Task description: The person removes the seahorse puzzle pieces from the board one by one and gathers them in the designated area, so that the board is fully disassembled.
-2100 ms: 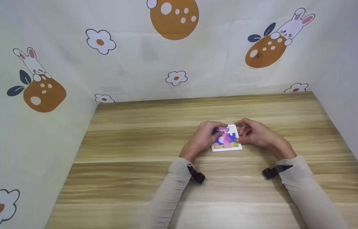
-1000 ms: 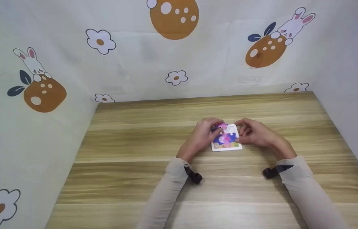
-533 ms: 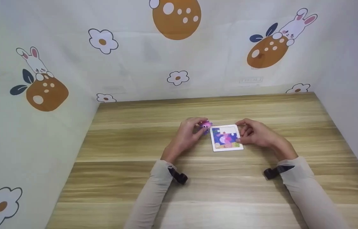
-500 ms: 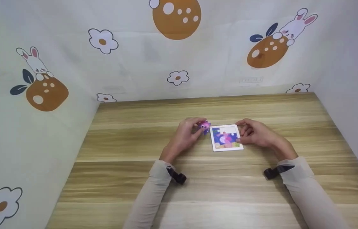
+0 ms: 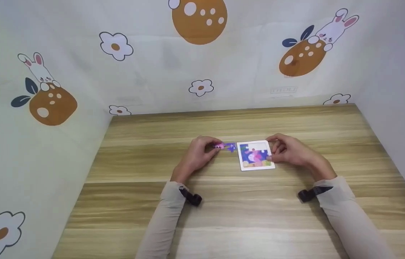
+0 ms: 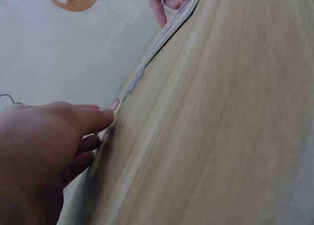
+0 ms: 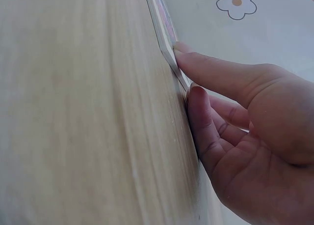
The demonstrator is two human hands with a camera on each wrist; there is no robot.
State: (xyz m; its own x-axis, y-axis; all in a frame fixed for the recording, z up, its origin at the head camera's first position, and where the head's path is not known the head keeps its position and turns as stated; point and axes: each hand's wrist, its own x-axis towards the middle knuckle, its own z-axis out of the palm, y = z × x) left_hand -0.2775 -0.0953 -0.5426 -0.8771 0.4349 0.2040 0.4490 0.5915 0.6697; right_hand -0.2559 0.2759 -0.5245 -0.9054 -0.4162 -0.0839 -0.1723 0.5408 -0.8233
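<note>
In the head view a square jigsaw puzzle board (image 5: 240,158) with a white border lies on the table. Blue and pink pieces fill most of it; a pale gap shows at its upper part. My right hand (image 5: 290,151) holds the board's right edge, thumb on the face and index finger at the top corner; the right wrist view shows the thumb (image 7: 211,70) pressing its border. Left of the board lies a purple-blue puzzle piece (image 5: 231,146). Beside that piece my left hand (image 5: 197,154) pinches a pink puzzle piece (image 5: 219,146) with an eye on it, partly covered by the fingers.
The wood-grain table (image 5: 152,205) reaches back to a pale cloth (image 5: 152,72) printed with rabbits, flowers and orange fruit. More cloth stands at both sides. Each wrist wears a black camera strap (image 5: 192,198).
My left hand has come off the board and moved left, taking the pink piece along. The purple-blue piece now lies apart, between board and hand. My right hand stays at the board's edge.
</note>
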